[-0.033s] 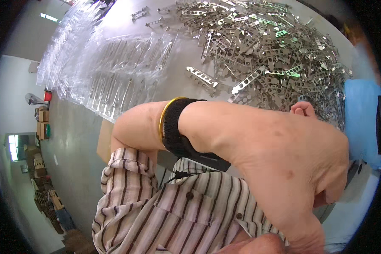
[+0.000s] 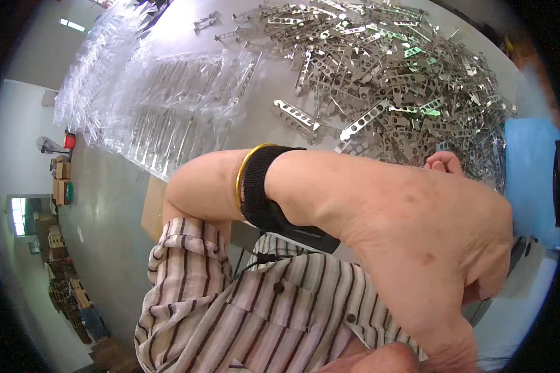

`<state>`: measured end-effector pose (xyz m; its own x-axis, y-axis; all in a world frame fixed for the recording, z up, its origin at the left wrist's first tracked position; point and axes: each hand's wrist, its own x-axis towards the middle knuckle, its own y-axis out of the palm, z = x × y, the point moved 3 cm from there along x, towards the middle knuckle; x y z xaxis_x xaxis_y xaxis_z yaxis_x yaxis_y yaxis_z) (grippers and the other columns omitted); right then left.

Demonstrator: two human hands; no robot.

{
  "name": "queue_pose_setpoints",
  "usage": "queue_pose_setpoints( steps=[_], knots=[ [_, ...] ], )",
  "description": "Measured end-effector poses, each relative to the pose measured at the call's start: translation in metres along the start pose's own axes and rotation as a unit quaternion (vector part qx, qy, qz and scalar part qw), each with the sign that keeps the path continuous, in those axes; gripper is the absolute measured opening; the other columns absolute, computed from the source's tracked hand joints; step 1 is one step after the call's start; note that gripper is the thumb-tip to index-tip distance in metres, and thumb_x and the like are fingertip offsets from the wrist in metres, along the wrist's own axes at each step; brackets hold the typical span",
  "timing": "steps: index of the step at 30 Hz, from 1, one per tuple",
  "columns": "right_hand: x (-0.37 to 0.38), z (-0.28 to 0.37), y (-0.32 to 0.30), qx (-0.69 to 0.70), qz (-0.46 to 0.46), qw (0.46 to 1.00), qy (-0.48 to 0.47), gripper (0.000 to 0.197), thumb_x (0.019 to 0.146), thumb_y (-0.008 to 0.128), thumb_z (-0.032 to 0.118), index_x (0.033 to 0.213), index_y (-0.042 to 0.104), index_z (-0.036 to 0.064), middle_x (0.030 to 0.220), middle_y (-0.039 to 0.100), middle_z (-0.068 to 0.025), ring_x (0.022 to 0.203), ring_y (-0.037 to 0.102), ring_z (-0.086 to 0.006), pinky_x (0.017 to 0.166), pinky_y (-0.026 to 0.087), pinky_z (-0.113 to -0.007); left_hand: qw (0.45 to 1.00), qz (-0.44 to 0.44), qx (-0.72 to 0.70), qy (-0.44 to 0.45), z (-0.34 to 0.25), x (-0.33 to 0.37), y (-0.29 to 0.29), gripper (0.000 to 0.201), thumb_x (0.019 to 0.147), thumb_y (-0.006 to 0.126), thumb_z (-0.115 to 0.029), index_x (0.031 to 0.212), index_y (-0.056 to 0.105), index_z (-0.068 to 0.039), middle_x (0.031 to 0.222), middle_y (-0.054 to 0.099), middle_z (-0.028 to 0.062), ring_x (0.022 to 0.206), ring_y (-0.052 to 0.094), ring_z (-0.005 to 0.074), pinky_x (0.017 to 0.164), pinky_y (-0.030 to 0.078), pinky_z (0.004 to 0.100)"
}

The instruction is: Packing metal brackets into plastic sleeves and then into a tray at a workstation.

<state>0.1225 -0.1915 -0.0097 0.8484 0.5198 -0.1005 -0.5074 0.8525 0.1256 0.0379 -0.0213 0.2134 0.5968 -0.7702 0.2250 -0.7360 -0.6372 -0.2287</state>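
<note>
My left arm, with a gold bangle (image 2: 239, 176) and a black wristband (image 2: 258, 180), reaches across the lower middle. At its end my left hand (image 2: 429, 230) looms large and close, its back toward the view. Its fingers bend away on the right and are mostly hidden. A pair of small curled fingertips (image 2: 445, 163) shows past its upper edge, by the near side of a heap of perforated metal strips (image 2: 404, 74). Whether these belong to my right hand I cannot tell. No held thing shows. Two loose metal strips (image 2: 364, 120) lie apart at the heap's left edge.
Clear plastic bags of metal strips (image 2: 168, 118) cover the table's left side. A blue object (image 2: 532, 180) stands at the right edge. Beyond the table's left edge are the floor (image 2: 106, 217), cardboard boxes (image 2: 62, 191) and a fan (image 2: 46, 146).
</note>
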Motion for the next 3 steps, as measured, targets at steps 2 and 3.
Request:
queue_pose_setpoints(
  steps=[2, 3],
  knots=[
    [0.010, -0.017, -0.024, -0.026, 0.035, 0.999, 0.010, 0.021, 0.100, 0.065, 0.026, 0.105, 0.062, 0.0060, 0.087, 0.062, 0.0015, 0.078, 0.056, -0.0041, 0.068, 0.045, -0.019, 1.000, 0.005, 0.016, 0.003, -0.006, 0.002, -0.001, 0.043, 0.068, 0.074, -0.028, 0.054, 0.043, -0.002, 0.054, 0.048, 0.0084, 0.049, 0.051, 0.0328, 0.054, 0.040, 0.0442],
    [0.017, -0.033, -0.044, -0.050, 0.068, 0.996, 0.026, 0.021, 0.100, 0.065, 0.027, 0.106, 0.062, 0.0068, 0.088, 0.064, 0.0003, 0.081, 0.058, -0.0046, 0.068, 0.046, -0.019, 1.000, 0.010, 0.022, 0.006, -0.009, 0.003, -0.002, 0.043, 0.068, 0.074, -0.028, 0.054, 0.043, -0.002, 0.054, 0.048, 0.0084, 0.049, 0.051, 0.0328, 0.054, 0.041, 0.0445]
  ],
)
